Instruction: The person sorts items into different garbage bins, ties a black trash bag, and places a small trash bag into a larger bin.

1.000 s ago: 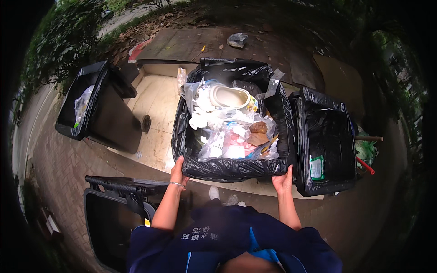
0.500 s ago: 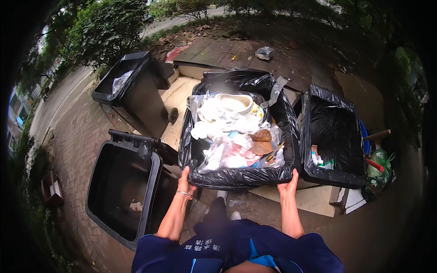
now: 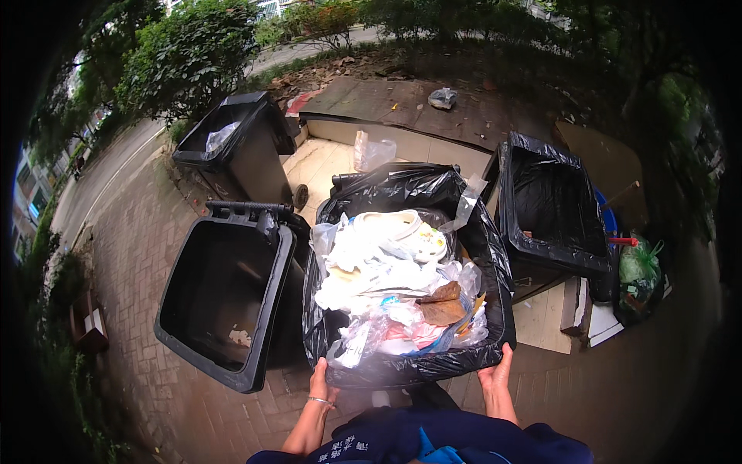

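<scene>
In front of me stands a black wheelie bin lined with a black bag and heaped with rubbish. White plastic bags, a pale clog, a brown dry leaf and clear wrappers show on top. My left hand grips the near left corner of its rim, fingers partly hidden under the edge; a bracelet circles that wrist. At the near right corner my right hand is closed on the same rim.
An unlined black bin is at left, with a little scrap inside. Another bin stands far left, a lined bin at right. Beyond are a pale tiled enclosure, a brown board and a green bag of rubbish.
The full bin has come nearer to me, out from between the other bins, with both hands still on its rim. A clear bag on the tiles behind it now shows.
</scene>
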`<state>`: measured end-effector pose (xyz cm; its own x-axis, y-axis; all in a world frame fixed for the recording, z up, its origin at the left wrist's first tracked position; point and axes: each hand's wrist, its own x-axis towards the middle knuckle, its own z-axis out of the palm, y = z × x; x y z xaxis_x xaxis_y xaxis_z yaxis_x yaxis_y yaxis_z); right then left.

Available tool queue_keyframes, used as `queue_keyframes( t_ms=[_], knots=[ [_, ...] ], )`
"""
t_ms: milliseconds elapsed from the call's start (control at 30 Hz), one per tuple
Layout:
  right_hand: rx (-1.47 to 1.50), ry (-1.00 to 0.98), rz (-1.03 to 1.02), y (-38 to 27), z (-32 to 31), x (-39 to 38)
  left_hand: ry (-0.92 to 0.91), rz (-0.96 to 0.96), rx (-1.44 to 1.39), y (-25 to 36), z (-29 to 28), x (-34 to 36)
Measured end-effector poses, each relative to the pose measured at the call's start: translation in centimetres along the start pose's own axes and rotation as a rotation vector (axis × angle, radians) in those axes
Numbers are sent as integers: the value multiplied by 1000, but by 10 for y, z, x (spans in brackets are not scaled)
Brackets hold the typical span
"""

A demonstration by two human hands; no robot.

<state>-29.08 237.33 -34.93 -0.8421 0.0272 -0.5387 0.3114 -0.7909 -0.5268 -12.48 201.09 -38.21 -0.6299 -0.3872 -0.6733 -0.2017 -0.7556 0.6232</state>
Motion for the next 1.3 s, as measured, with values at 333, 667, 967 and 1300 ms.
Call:
queue_keyframes(
  t_ms=[333,667,967,1300],
  knots=[
    [-61,-72,67,-19,-137,-132,192,42,5,-120,-82,-146],
    [-52,-45,113,-53,-219,-194,132,74,16,-192,-108,-242],
    [-37,-30,43,-77,-278,-253,112,76,77,-231,-100,-296],
    [-128,-138,91,-120,-271,-203,-182,-146,-188,-268,-94,-312]
  ],
)
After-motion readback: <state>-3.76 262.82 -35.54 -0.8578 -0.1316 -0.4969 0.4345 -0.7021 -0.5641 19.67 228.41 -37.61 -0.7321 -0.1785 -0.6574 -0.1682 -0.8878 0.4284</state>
